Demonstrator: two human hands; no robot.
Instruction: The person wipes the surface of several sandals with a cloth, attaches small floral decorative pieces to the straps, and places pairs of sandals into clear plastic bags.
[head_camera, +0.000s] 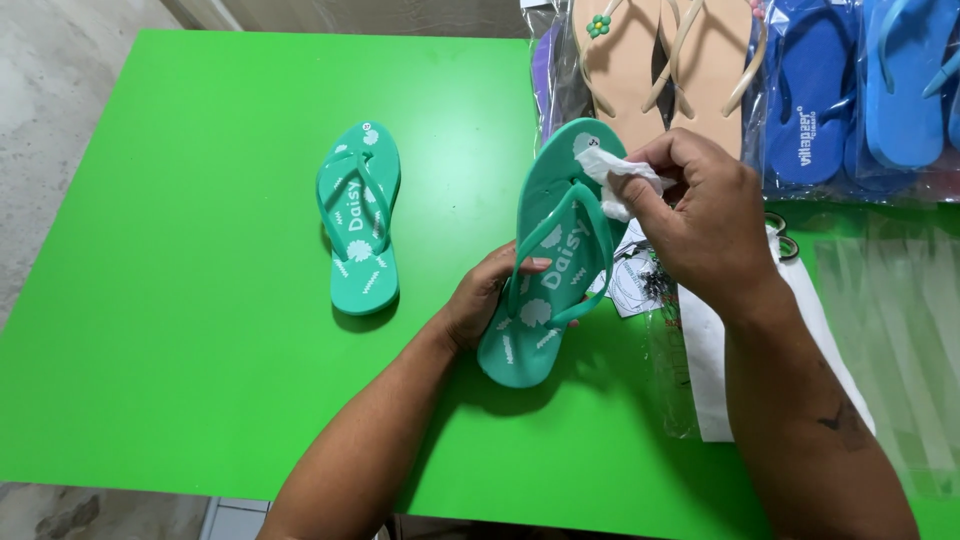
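Observation:
My left hand (488, 296) grips a teal flip-flop (548, 250) by its left edge and holds it tilted above the green table (200, 300). My right hand (700, 215) pinches a crumpled white cloth (612, 172) against the toe end of that flip-flop. The matching teal flip-flop (359, 216) lies flat on the table to the left, sole down, apart from both hands.
Bagged pairs of flip-flops line the table's far right: beige ones (665, 60) and blue ones (860, 90). A white paper sheet (705, 360) and clear plastic bags (900, 320) lie under my right forearm. Concrete floor shows past the table's left edge.

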